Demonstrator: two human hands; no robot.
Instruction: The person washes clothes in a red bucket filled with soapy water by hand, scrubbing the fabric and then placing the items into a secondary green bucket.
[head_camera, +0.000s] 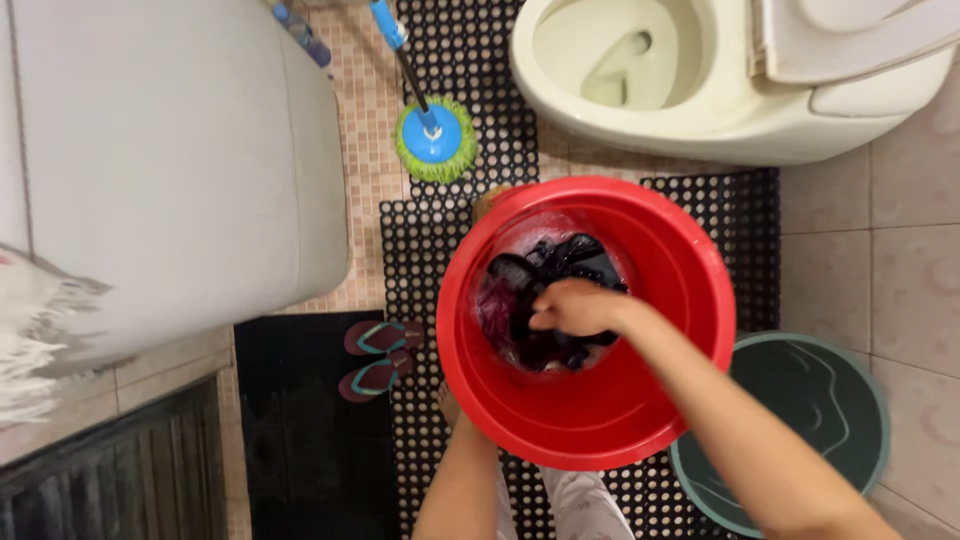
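Right hand (575, 307) down inside the red bucket (690, 300), fingers curled over and pressing into a wad of dark clothes (560, 265). Knuckles up; whether it grips a fold or only pushes, cannot tell. Left hand not visible: the left forearm (462, 480) runs up to the near wall of the bucket and vanishes behind or under it, so its state is unknown; it may be steadying the bucket.

Clothes sit at the bottom of the bucket in shallow water with pale suds along the far edge; black cloth mostly, a purplish piece at the left side.

Step in hand, as judged: hand-washing, kneading the soaked load. The next move would call for a firm hold on one piece and lifting or turning it clear of the rest, with the bucket held steady on the mat.

Around: black perforated rubber mat (420, 240) under the bucket; pair of flip-flops (378, 357) to the left; green-fringed mop head (434, 140) with blue hub beyond; toilet (650, 110) at top, lid raised; round dark green basin (830, 400) at right, partly behind the right arm; large white appliance (160, 150) at left, cut by the frame.

Hard to read: water depth, number of garments.
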